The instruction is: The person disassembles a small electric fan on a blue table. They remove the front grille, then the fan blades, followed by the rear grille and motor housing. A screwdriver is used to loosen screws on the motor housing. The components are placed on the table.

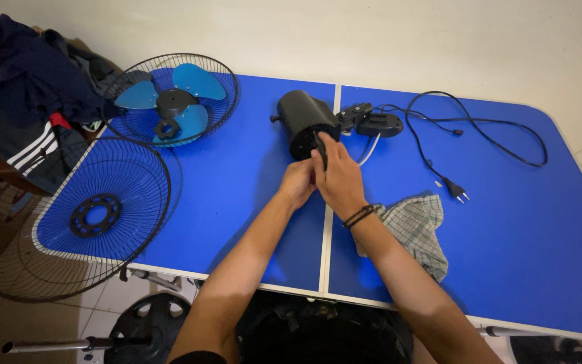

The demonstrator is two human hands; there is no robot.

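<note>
A black fan motor housing [302, 120] lies on its side on the blue table [527, 222], its open face toward me. My right hand [337, 176] grips a thin dark tool, perhaps a screwdriver [320, 148], with its tip at the housing's face. My left hand [296, 183] is closed just beside the right hand, pressed against it; what it holds is hidden. A black neck bracket [372, 121] and a black power cord with plug [457, 191] trail from the housing to the right.
A front fan grille holding the blue blades [173, 98] lies at the back left. The rear grille [99, 212] overhangs the table's left edge. A checked cloth [415, 229] lies under my right forearm. Clothes pile [28, 87] at far left; fan base and pole [146, 327] on the floor.
</note>
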